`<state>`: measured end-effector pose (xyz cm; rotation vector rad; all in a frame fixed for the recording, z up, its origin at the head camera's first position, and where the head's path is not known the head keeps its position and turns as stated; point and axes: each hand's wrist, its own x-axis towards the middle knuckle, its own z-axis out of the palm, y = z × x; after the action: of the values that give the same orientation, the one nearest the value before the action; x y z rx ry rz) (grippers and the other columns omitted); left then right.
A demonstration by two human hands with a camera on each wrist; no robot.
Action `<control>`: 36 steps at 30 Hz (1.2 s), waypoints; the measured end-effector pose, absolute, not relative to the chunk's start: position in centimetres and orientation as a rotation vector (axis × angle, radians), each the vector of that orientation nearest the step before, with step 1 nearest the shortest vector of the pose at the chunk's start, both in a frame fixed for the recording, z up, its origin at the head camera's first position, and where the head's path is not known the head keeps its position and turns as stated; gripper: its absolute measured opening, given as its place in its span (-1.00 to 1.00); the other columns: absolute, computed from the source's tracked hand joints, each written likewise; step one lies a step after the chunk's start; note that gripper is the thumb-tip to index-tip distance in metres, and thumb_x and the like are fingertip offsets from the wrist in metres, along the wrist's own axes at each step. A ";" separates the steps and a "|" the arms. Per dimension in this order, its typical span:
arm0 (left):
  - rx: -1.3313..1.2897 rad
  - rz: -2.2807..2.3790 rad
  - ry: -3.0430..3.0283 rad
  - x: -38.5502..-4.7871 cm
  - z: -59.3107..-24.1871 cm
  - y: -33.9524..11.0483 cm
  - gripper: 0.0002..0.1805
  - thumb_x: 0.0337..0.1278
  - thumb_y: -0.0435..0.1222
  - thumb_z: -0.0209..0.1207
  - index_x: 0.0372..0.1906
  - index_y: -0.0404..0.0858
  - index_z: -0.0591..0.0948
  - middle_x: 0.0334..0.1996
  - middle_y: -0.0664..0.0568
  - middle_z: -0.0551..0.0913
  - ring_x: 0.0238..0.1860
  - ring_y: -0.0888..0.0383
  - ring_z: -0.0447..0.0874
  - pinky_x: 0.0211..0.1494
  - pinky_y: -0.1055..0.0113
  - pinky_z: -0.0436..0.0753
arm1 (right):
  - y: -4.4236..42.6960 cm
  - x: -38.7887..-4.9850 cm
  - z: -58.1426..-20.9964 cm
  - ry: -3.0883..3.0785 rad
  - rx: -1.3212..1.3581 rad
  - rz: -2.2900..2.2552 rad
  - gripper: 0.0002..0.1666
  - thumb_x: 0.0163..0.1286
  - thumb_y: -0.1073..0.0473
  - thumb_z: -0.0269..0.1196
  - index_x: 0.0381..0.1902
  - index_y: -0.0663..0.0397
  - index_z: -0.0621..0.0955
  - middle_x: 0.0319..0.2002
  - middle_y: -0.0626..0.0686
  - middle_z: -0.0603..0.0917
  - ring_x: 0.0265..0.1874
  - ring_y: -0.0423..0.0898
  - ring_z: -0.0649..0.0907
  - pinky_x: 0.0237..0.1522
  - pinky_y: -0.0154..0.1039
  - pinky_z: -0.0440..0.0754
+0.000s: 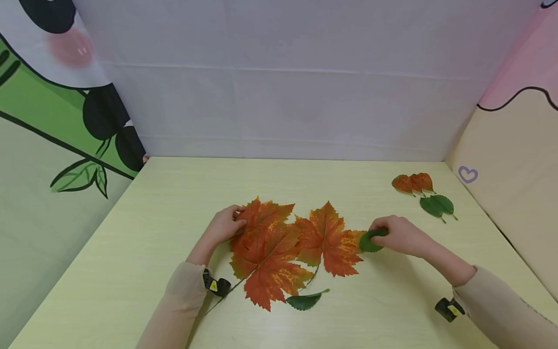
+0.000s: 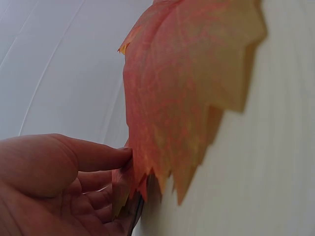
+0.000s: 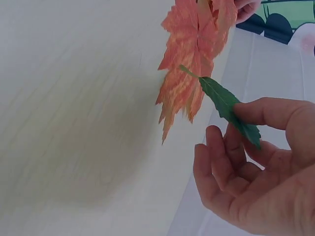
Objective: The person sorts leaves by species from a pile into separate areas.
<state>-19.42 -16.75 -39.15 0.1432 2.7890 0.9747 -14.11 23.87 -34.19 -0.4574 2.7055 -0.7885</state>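
Observation:
At the left side of a cluster of orange maple leaves, my left hand (image 1: pixel 225 225) pinches the edge of the rear maple leaf (image 1: pixel 267 212). In the left wrist view the thumb presses on the leaf's margin (image 2: pixel 165 108) and the other fingers are partly hidden behind it. Another maple leaf (image 1: pixel 279 259) overlaps it in front, its long stem pointing toward me. A third maple leaf (image 1: pixel 327 237) lies to the right. My right hand (image 1: pixel 401 236) pinches a small green leaf (image 3: pixel 224 101) between thumb and fingers, beside the third leaf's right tip.
A loose green leaf (image 1: pixel 305 301) lies just in front of the maple cluster. At the back right of the pale table (image 1: pixel 174 194) are several small orange leaves (image 1: pixel 411 183) and, nearer, a pair of green leaves (image 1: pixel 437 206). A plain cloth wall (image 1: pixel 296 111) stands behind the table.

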 end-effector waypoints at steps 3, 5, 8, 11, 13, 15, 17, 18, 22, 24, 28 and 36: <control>0.139 0.977 2.786 -19.4 -39.1 -16.7 -0.55 0.19 -0.30 0.06 0.16 -0.38 0.39 -0.13 -0.23 0.57 -0.18 -0.03 0.56 -0.17 0.17 0.53 | 24.5 -14.5 -34.1 2.667 -0.414 -0.867 -0.85 0.15 0.26 0.17 -0.30 0.14 0.61 -0.43 -0.03 0.60 -0.50 -0.14 0.45 -0.44 -0.24 0.40; 0.138 0.976 2.787 -19.4 -39.1 -16.8 -0.55 0.18 -0.30 0.06 0.16 -0.38 0.39 -0.13 -0.23 0.57 -0.17 -0.03 0.56 -0.17 0.17 0.53 | 24.9 -14.7 -34.2 2.643 -0.387 -0.921 -0.83 0.15 0.27 0.16 -0.27 0.17 0.60 -0.39 0.01 0.60 -0.48 -0.13 0.46 -0.43 -0.23 0.41; 0.142 0.971 2.790 -19.4 -39.1 -16.8 -0.55 0.18 -0.30 0.06 0.16 -0.39 0.38 -0.13 -0.23 0.57 -0.18 -0.03 0.55 -0.18 0.17 0.52 | 25.7 -15.1 -34.3 2.618 -0.343 -0.987 -0.78 0.16 0.29 0.15 -0.22 0.23 0.59 -0.33 0.06 0.59 -0.43 -0.12 0.49 -0.39 -0.24 0.45; 0.140 0.969 2.791 -19.4 -39.0 -16.7 -0.55 0.18 -0.30 0.07 0.17 -0.38 0.39 -0.13 -0.23 0.57 -0.19 -0.02 0.55 -0.18 0.17 0.52 | 26.4 -15.6 -34.6 2.599 -0.302 -1.039 -0.75 0.17 0.29 0.13 -0.18 0.28 0.57 -0.29 0.10 0.58 -0.38 -0.11 0.53 -0.35 -0.25 0.51; 0.140 0.969 2.791 -19.4 -39.1 -16.7 -0.54 0.18 -0.30 0.07 0.17 -0.38 0.38 -0.12 -0.23 0.56 -0.19 -0.02 0.55 -0.18 0.18 0.52 | 26.9 -15.9 -34.8 2.590 -0.298 -1.061 -0.72 0.17 0.29 0.13 -0.16 0.32 0.56 -0.27 0.13 0.57 -0.36 -0.11 0.55 -0.33 -0.24 0.55; 0.135 0.972 2.788 -19.4 -39.1 -16.7 -0.54 0.18 -0.29 0.07 0.17 -0.37 0.38 -0.12 -0.23 0.56 -0.18 -0.03 0.55 -0.18 0.18 0.52 | 27.3 -16.2 -34.9 2.593 -0.303 -1.067 -0.71 0.17 0.29 0.14 -0.15 0.33 0.54 -0.26 0.14 0.56 -0.35 -0.12 0.55 -0.33 -0.24 0.56; 0.139 0.971 2.788 -19.5 -39.2 -16.7 -0.54 0.19 -0.29 0.06 0.17 -0.38 0.38 -0.11 -0.24 0.56 -0.18 -0.03 0.55 -0.17 0.17 0.52 | 27.6 -16.4 -35.0 2.593 -0.312 -1.073 -0.69 0.16 0.29 0.15 -0.13 0.35 0.53 -0.25 0.14 0.54 -0.35 -0.13 0.55 -0.33 -0.24 0.58; 0.141 0.972 2.787 -19.4 -39.2 -16.8 -0.54 0.19 -0.29 0.06 0.17 -0.38 0.38 -0.11 -0.24 0.56 -0.18 -0.04 0.55 -0.16 0.17 0.52 | 27.8 -16.5 -35.0 2.595 -0.315 -1.074 -0.69 0.16 0.30 0.16 -0.13 0.36 0.52 -0.26 0.14 0.53 -0.35 -0.13 0.54 -0.34 -0.25 0.58; 0.144 0.974 2.789 -19.4 -39.2 -16.8 -0.55 0.19 -0.30 0.06 0.16 -0.39 0.38 -0.12 -0.24 0.56 -0.18 -0.03 0.55 -0.15 0.15 0.52 | 28.3 -16.8 -35.1 2.609 -0.301 -1.069 -0.65 0.14 0.31 0.16 -0.10 0.37 0.49 -0.28 0.13 0.48 -0.33 -0.11 0.50 -0.35 -0.26 0.59; 0.139 0.973 2.790 -19.4 -39.2 -16.8 -0.55 0.19 -0.30 0.06 0.16 -0.39 0.38 -0.12 -0.23 0.56 -0.18 -0.03 0.55 -0.15 0.15 0.52 | 28.6 -17.1 -35.2 2.637 -0.294 -1.034 -0.63 0.12 0.30 0.18 -0.09 0.36 0.48 -0.29 0.13 0.47 -0.32 -0.09 0.48 -0.37 -0.28 0.58; 0.137 0.975 2.789 -19.5 -39.1 -16.7 -0.55 0.19 -0.30 0.06 0.17 -0.38 0.38 -0.11 -0.24 0.56 -0.18 -0.03 0.55 -0.15 0.15 0.53 | 29.0 -17.5 -35.3 2.686 -0.261 -0.961 -0.58 0.08 0.26 0.22 -0.08 0.35 0.48 -0.29 0.12 0.50 -0.33 -0.10 0.49 -0.38 -0.29 0.58; 0.147 0.973 2.792 -19.4 -39.1 -16.8 -0.55 0.18 -0.30 0.07 0.16 -0.38 0.39 -0.12 -0.23 0.57 -0.18 -0.03 0.56 -0.15 0.15 0.53 | 30.4 -18.3 -35.7 2.733 -0.198 -0.917 -0.58 0.11 0.19 0.27 -0.12 0.37 0.52 -0.33 0.08 0.55 -0.39 -0.18 0.50 -0.39 -0.33 0.56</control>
<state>-19.41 -16.84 -39.12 0.1474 2.7922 0.9726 -18.31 30.43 -35.70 -0.1984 2.7329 -0.9172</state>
